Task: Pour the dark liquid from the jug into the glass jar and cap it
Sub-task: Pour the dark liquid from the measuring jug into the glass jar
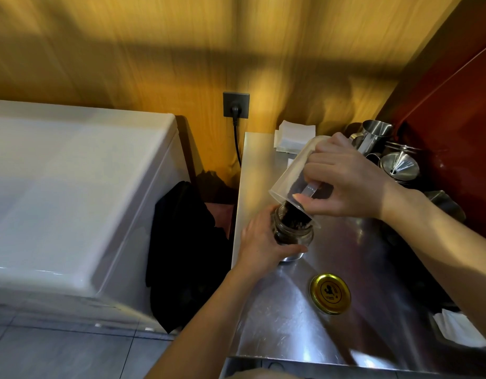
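A clear plastic jug (291, 170) is tipped steeply, mouth down, over a small glass jar (293, 231) on the steel counter (285, 324). Dark liquid runs from the jug's rim into the jar, which looks nearly full and dark. My right hand (345, 179) grips the jug by its handle. My left hand (259, 242) wraps around the jar's left side and steadies it. A gold metal lid (330, 293) lies flat on the counter, in front of the jar and to its right, apart from both hands.
Steel pitchers (373, 135) and a funnel (400, 165) crowd the counter's back right corner. White folded paper (293, 136) lies at the back, more white paper (457, 328) at the right front. A white chest appliance (72, 187) stands left, dark cloth (184, 255) in the gap.
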